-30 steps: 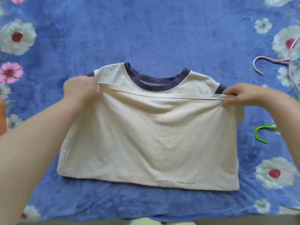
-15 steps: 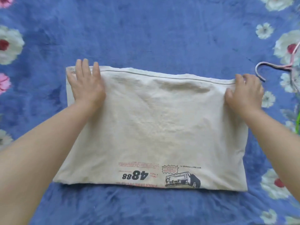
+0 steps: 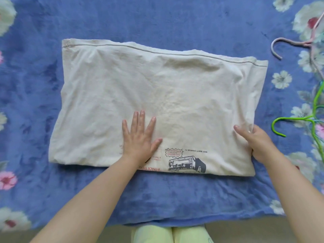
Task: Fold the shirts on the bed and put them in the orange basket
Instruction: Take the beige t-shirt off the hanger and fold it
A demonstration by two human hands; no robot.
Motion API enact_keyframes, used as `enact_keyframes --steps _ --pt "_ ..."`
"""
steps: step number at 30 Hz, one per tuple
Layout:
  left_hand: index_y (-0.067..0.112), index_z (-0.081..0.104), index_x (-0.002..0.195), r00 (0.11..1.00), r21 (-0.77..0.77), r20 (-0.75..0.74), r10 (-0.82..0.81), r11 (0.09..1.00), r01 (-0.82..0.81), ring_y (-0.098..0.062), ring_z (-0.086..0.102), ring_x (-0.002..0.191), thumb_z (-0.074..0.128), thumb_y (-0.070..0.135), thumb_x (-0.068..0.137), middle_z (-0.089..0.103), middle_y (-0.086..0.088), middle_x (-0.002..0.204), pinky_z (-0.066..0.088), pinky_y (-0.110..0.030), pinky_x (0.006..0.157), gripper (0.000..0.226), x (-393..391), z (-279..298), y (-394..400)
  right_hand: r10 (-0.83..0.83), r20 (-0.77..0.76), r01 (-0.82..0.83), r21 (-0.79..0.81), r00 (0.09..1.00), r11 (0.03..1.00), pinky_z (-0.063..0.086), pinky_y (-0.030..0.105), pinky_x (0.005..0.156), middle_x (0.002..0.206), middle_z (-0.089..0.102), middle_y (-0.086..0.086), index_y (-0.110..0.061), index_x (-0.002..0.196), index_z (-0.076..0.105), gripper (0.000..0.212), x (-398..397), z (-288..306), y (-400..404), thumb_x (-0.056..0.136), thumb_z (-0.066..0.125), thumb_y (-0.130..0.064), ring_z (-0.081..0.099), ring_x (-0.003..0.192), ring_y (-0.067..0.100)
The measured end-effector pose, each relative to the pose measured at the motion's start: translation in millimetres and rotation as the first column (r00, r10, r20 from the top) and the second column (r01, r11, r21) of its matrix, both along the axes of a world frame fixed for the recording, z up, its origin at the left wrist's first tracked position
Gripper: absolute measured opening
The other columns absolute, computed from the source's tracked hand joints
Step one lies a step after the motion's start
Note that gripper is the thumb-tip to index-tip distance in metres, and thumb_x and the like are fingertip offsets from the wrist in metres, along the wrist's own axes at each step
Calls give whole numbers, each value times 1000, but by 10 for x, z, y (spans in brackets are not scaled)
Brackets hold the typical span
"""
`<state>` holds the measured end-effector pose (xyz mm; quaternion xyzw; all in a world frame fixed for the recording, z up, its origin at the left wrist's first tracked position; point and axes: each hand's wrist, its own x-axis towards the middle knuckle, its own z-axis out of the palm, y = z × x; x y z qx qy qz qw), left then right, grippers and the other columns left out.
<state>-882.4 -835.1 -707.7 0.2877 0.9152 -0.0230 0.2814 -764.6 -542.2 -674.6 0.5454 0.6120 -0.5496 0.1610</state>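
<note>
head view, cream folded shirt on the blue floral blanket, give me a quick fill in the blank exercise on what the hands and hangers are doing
1. The left hand lies ____ with spread fingers on the cream folded shirt.
2. The right hand holds the shirt at its ____ edge.
3. The green plastic hanger lies on the blue floral blanket to the ____ of the shirt.
4. The pink hanger lies ____ from the person than the green one.

Missing words: flat; right; right; farther
</note>
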Motion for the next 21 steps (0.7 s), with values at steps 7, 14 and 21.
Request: enact_keyframes --steps 7,14,21 --pt "29 -12 147 998 -82 33 46 996 -43 -23 -22 141 21 53 96 -24 -7 153 -11 -51 111 66 73 87 131 -8 -195 -60 -338 981 939 51 19 47 66 71 -2 -12 89 64 51 -11 184 46 52 87 -38 67 55 9" --pt "17 16 148 967 145 5 254 957 -252 -24 -4 144 31 39 98 1 -10 157 -2 -43 113 57 -30 281 -540 10 -450 -138 -253 893 958 53 18 54 70 71 -8 -21 76 76 53 -502 777 -283 93 33 4 67 62 5" --pt "-10 46 127 734 440 33 678 650 -620 -42 42 122 27 36 86 48 -27 131 20 -36 105 64 -294 441 -1707 384 -478 -415 45 790 909 48 16 61 76 64 -11 -20 99 53 17 -1437 1100 -1773 90 53 -5 60 68 4"
